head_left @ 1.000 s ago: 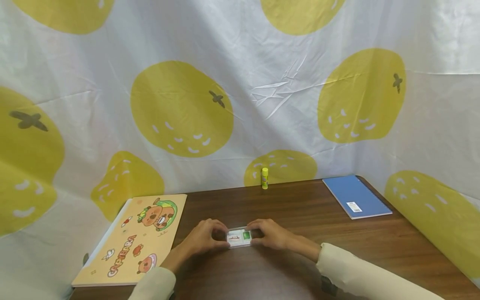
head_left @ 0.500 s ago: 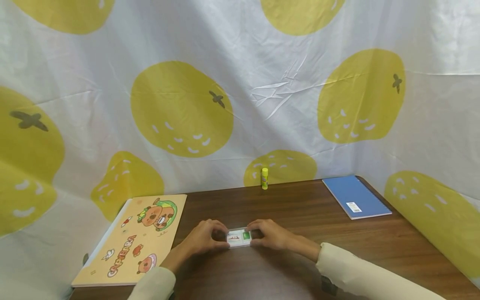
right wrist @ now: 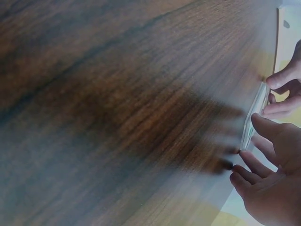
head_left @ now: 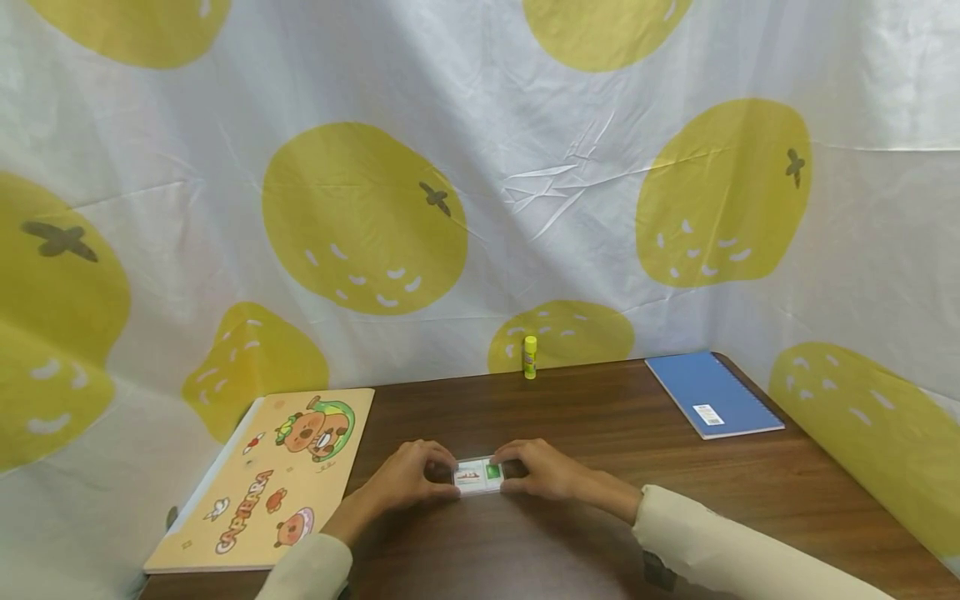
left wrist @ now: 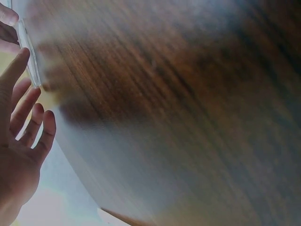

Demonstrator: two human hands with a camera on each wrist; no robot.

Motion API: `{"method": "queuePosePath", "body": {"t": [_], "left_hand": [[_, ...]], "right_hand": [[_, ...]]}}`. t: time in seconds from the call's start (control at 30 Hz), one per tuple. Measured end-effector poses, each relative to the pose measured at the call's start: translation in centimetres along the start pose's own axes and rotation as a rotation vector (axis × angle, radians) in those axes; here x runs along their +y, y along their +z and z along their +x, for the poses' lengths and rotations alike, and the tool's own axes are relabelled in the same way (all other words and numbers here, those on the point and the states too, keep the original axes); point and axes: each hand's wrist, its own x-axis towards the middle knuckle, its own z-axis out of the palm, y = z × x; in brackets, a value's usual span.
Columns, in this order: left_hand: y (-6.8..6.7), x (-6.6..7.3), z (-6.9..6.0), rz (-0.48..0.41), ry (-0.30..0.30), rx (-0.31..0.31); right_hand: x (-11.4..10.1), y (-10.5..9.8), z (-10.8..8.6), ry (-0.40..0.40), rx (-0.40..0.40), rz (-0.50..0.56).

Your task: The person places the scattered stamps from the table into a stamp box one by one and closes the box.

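A small flat clear case (head_left: 477, 477), showing a white panel with a red picture and a green square, lies low over the tabletop in the head view. My left hand (head_left: 411, 472) pinches its left end between thumb and fingers. At its right end, my right hand (head_left: 546, 470) grips it the same way. Both wrist views show the case edge-on: the left wrist view has the case (left wrist: 29, 56) at the far left, the right wrist view has the case (right wrist: 252, 115) at the right. Whether it touches the wood is hard to tell.
A cream folder (head_left: 300, 483) with capybara drawings lies on the left of the dark wooden table (head_left: 450, 408). A yellow glue stick (head_left: 530, 358) stands upright at the back edge. At the back right lies a blue notebook (head_left: 693, 387). A lemon-patterned curtain (head_left: 510, 250) hangs behind.
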Motion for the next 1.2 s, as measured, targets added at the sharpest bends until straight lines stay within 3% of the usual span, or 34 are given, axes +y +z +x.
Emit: {"method": "queuePosePath", "body": {"t": [0.37,0.77,1.2], "left_hand": [[0.6,-0.1,0.2,-0.015,-0.003,-0.015],[1.2,0.4,-0.4,-0.047,0.002,0.022],[0.8,0.3,-0.6,-0.054,-0.014,0.040]], "right_hand": [[0.0,0.2,-0.5,-0.003,0.014,-0.011],[0.1,1.1,-1.3,0.008,0.049,-0.008],[-0.1,1.3,-1.1,0.000,0.058,-0.036]]}}
